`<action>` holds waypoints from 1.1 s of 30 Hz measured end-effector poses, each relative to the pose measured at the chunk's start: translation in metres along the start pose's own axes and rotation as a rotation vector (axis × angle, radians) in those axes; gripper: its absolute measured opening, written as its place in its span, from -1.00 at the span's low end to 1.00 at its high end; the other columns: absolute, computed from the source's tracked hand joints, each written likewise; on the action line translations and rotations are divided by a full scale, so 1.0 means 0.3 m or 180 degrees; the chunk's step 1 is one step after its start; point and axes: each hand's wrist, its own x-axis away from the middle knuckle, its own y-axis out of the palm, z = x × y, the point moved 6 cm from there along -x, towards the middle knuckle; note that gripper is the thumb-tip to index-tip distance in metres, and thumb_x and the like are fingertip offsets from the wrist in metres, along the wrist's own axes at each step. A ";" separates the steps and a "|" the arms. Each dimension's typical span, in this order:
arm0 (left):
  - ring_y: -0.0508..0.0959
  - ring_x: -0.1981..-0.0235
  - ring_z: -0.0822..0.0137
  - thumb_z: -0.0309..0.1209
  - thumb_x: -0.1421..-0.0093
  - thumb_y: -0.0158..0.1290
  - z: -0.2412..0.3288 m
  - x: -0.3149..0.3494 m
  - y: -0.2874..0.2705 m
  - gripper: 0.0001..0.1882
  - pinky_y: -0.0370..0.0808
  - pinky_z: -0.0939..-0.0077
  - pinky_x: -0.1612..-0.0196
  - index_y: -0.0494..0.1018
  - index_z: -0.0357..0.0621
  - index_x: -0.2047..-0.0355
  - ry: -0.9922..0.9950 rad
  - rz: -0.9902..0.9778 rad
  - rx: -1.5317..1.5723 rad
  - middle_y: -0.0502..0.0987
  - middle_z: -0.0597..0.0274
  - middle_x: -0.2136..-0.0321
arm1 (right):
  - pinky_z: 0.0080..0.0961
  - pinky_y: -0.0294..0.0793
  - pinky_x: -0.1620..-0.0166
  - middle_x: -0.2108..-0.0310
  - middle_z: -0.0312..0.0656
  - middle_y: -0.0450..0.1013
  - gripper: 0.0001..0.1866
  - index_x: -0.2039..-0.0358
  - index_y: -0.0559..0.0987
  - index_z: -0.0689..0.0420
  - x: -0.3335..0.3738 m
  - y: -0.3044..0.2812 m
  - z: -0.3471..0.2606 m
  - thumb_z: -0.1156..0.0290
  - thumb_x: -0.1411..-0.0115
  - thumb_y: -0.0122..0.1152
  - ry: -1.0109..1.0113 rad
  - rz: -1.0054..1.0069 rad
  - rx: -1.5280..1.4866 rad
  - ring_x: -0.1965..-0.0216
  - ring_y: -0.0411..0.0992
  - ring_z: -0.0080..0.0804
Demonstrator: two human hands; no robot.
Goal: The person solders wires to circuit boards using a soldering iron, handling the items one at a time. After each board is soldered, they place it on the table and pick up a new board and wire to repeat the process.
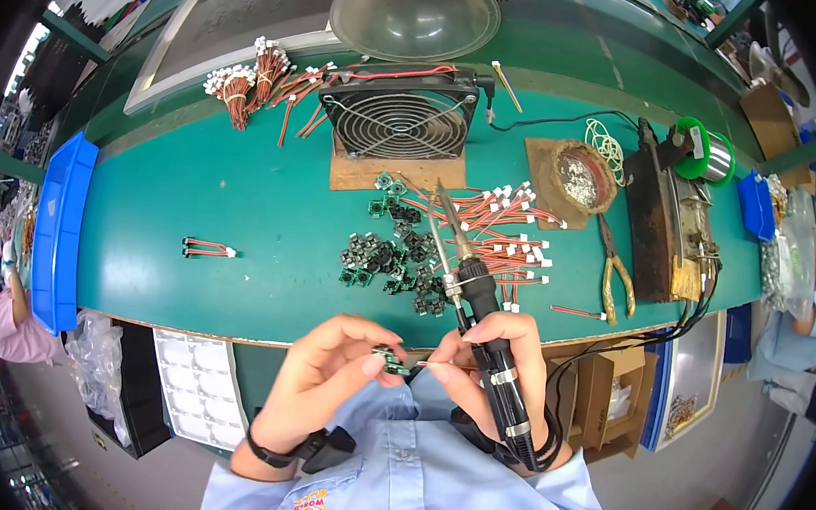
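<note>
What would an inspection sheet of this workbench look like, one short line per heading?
Surface: green bench top, parts lying on it.
Work pieces: small green circuit board, soldering iron pointing up, thin wire.
Clutter: heaped small modules, loose red-and-white leads, pliers.
Hands: left hand holds the board; right hand grips the iron and seems to pinch the wire.
Cables: black cables hang over the right front edge.
Surroundings: blue bin and another person, left.

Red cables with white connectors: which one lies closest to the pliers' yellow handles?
The single cable near the green bench's front edge, just left of the pliers; it lies alone, unlike the cluster farther left.
</note>
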 end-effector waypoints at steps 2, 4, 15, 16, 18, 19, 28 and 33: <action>0.47 0.29 0.32 -0.46 -0.21 -0.09 -0.021 0.000 0.008 -0.82 0.46 0.52 0.28 0.34 -0.31 0.22 0.0031 -0.0247 0.0346 0.38 0.07 0.26 | -0.61 0.47 0.38 0.43 -0.09 0.43 -0.57 0.20 0.17 0.14 -0.008 0.014 -0.019 0.69 -0.03 0.19 0.0126 -0.0116 -0.0120 0.42 0.46 -0.51; 0.45 0.26 0.33 -0.47 -0.24 -0.13 -0.039 -0.003 0.024 -0.81 0.47 0.48 0.22 0.32 -0.29 0.16 0.0090 -0.0700 0.1054 0.37 0.08 0.23 | -0.62 0.47 0.38 0.44 -0.08 0.43 -0.57 0.20 0.17 0.14 -0.012 0.021 -0.033 0.69 -0.03 0.18 0.0192 -0.0154 -0.0176 0.42 0.46 -0.51; 0.45 0.37 0.35 -0.37 -0.17 0.00 -0.076 -0.006 0.038 -0.80 0.43 0.56 0.36 0.30 -0.22 0.29 -0.0203 -0.0705 0.1918 0.37 0.20 0.38 | -0.57 0.49 0.44 0.50 -0.12 0.40 -0.55 0.17 0.19 0.16 -0.029 0.077 -0.091 0.74 0.00 0.18 -0.0013 -0.0374 -0.0299 0.45 0.47 -0.45; 0.47 0.38 0.35 -0.37 -0.13 0.04 -0.079 -0.007 0.033 -0.79 0.43 0.59 0.38 0.29 -0.20 0.34 -0.0229 -0.0595 0.1978 0.40 0.21 0.41 | -0.57 0.49 0.44 0.50 -0.12 0.40 -0.55 0.17 0.19 0.16 -0.031 0.078 -0.093 0.74 0.00 0.18 -0.0008 -0.0366 -0.0305 0.45 0.47 -0.45; 0.47 0.38 0.36 -0.39 -0.11 0.05 -0.083 -0.007 0.029 -0.80 0.43 0.59 0.38 0.28 -0.19 0.35 -0.0239 -0.0572 0.1996 0.40 0.23 0.42 | -0.57 0.49 0.45 0.50 -0.12 0.41 -0.57 0.18 0.22 0.18 -0.034 0.079 -0.100 0.73 0.01 0.19 -0.0059 -0.0339 -0.0301 0.45 0.48 -0.45; 0.48 0.37 0.37 -0.41 -0.10 0.06 -0.086 -0.007 0.026 -0.81 0.43 0.59 0.39 0.27 -0.18 0.36 -0.0238 -0.0548 0.2018 0.40 0.24 0.43 | -0.56 0.50 0.46 0.50 -0.12 0.41 -0.57 0.19 0.23 0.18 -0.035 0.079 -0.104 0.73 0.01 0.20 -0.0084 -0.0325 -0.0301 0.46 0.48 -0.45; 0.46 0.21 0.09 -0.25 -0.17 0.03 -0.093 -0.007 0.014 -0.73 0.41 0.44 0.32 0.37 -0.20 0.27 0.0084 -0.0896 0.1707 0.33 0.14 0.34 | -0.61 0.50 0.42 0.50 -0.19 0.46 -0.60 0.22 0.30 0.18 -0.047 0.076 -0.120 0.68 0.04 0.25 -0.0227 -0.0220 -0.0056 0.46 0.50 -0.51; 0.46 0.22 0.08 -0.25 -0.17 0.04 -0.101 -0.005 0.010 -0.73 0.42 0.38 0.26 0.37 -0.22 0.28 -0.0120 -0.0960 0.1855 0.34 0.13 0.33 | -0.62 0.50 0.42 0.50 -0.21 0.47 -0.61 0.23 0.31 0.17 -0.048 0.073 -0.118 0.67 0.05 0.26 -0.0214 -0.0166 -0.0090 0.47 0.49 -0.53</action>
